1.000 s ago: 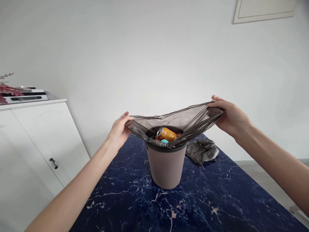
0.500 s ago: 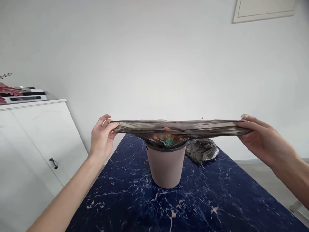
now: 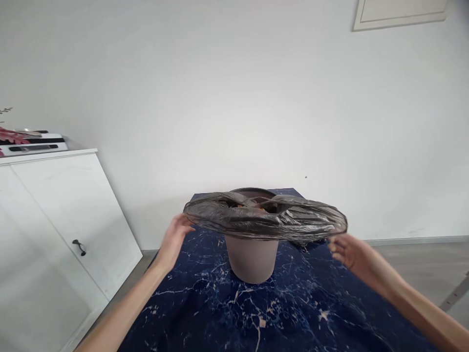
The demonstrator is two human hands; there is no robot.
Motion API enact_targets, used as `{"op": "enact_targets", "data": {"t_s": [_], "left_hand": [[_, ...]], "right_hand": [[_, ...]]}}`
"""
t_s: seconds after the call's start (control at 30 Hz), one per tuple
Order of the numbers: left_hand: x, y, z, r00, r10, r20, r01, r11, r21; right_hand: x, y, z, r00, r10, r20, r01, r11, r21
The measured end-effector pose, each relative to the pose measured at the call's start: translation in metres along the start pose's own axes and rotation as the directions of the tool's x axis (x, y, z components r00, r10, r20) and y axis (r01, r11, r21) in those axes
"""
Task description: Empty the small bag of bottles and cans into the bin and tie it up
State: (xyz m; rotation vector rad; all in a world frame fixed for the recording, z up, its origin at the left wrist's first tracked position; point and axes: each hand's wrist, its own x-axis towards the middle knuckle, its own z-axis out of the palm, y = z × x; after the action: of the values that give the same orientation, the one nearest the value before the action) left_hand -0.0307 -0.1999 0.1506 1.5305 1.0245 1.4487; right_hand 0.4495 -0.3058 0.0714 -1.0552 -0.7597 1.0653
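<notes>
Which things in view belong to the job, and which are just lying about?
In use:
dark plastic bag, spread across
bin, upright
left hand and right hand, at the bag's ends
table, under the bin

Apparently just about:
second bag, mostly hidden
cabinet
red leaves

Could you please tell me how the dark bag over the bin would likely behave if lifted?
The bag is probably floppy, given its loose folds. Its thin-looking edges suggest it could tear easily. Its shiny highlights suggest slippery plastic.

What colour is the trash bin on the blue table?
The trash bin is a dull pinkish grey-brown, best seen in the head view.
</notes>
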Motion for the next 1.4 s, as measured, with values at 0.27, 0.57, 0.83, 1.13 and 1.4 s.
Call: {"op": "enact_targets", "data": {"t_s": [0.27,0.57,0.83,1.13,1.4], "left_hand": [[0.015,-0.010,0.041,0.838,-0.037,0.544,-0.169,0.931,0.324],[0.042,0.066,0.094,0.896,0.051,0.441,-0.119,0.985,0.127],[0.048,0.087,0.119,0.953,0.214,0.214,-0.110,0.905,-0.412],[0.060,0.109,0.128,0.979,0.091,0.180,0.027,0.826,-0.563],[0.048,0.125,0.129,0.894,0.049,0.445,0.003,0.993,-0.117]], "right_hand": [[-0.001,0.023,0.060,0.873,0.020,0.487,0.165,0.928,-0.334],[0.031,-0.048,0.115,0.848,-0.261,0.460,0.368,0.916,-0.158],[0.045,-0.088,0.147,0.835,-0.385,0.393,0.245,0.900,0.361],[0.055,-0.111,0.174,0.860,-0.303,0.410,0.154,0.921,0.358],[0.039,-0.128,0.206,0.770,-0.180,0.613,0.229,0.973,-0.003]]}}
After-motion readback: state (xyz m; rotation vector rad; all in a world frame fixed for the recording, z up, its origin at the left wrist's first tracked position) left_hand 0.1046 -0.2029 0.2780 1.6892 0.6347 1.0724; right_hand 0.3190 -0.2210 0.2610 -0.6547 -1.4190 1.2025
